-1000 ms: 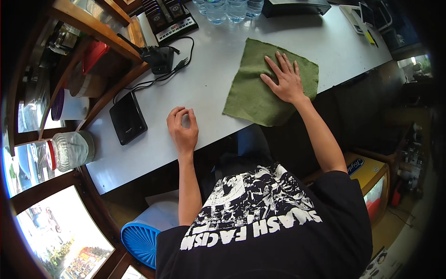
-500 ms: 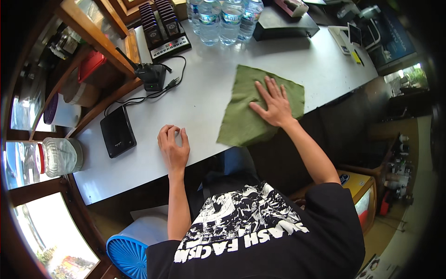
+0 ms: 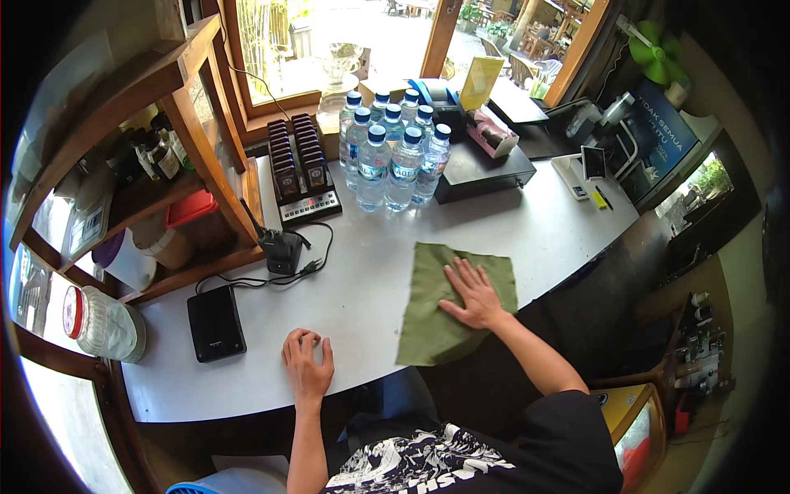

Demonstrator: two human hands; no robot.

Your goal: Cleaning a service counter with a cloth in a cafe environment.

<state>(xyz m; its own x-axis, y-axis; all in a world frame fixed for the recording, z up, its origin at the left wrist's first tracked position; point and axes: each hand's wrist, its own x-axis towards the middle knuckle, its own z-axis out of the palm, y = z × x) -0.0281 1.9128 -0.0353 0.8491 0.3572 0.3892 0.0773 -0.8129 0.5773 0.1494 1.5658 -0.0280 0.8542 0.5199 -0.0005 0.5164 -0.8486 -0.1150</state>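
Under my right hand (image 3: 475, 298) a green cloth (image 3: 428, 325) is spread flat on the white counter (image 3: 354, 296). The palm is pressed down on it with the fingers stretched out and the thumb apart. One corner of the cloth hangs over the counter's near edge. To the left, my left hand (image 3: 308, 362) rests on the counter near the front edge. Its fingers are loosely bent, the thumb stands apart from them, and nothing shows in its grasp.
A black flat box-shaped device (image 3: 216, 323) lies left of my left hand. Behind it are a walkie-talkie in a charger (image 3: 281, 249) and a loose cable. Farther back stand a pager rack (image 3: 309, 206), several water bottles (image 3: 403, 173) and a black cash drawer (image 3: 485, 177).
The view has tilted up, showing the window and the bottles' caps. My right hand stays flat on the cloth and my left hand keeps its place on the counter.
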